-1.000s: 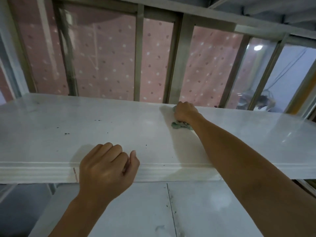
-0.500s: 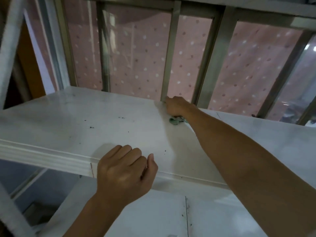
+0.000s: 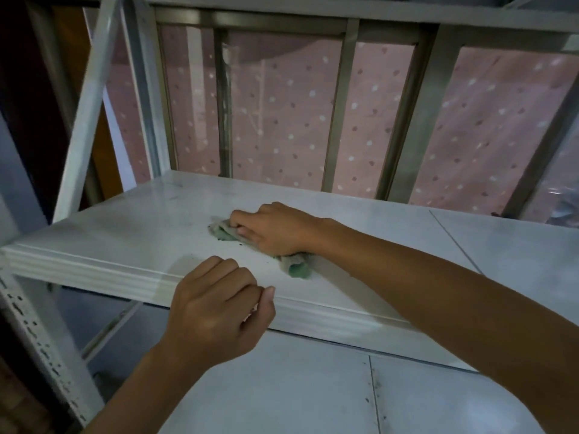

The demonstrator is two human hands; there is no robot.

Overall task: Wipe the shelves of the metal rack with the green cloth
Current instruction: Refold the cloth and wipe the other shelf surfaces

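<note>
The right hand (image 3: 275,230) grips the green cloth (image 3: 296,267) to rub the shelf (image 3: 125,233); the left hand (image 3: 216,311), an empty fist, leans for balance.

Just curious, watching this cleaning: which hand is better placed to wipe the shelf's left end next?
Right. The right hand grips the green cloth on the shelf; the left hand rests curled on the front edge, holding nothing.
</note>
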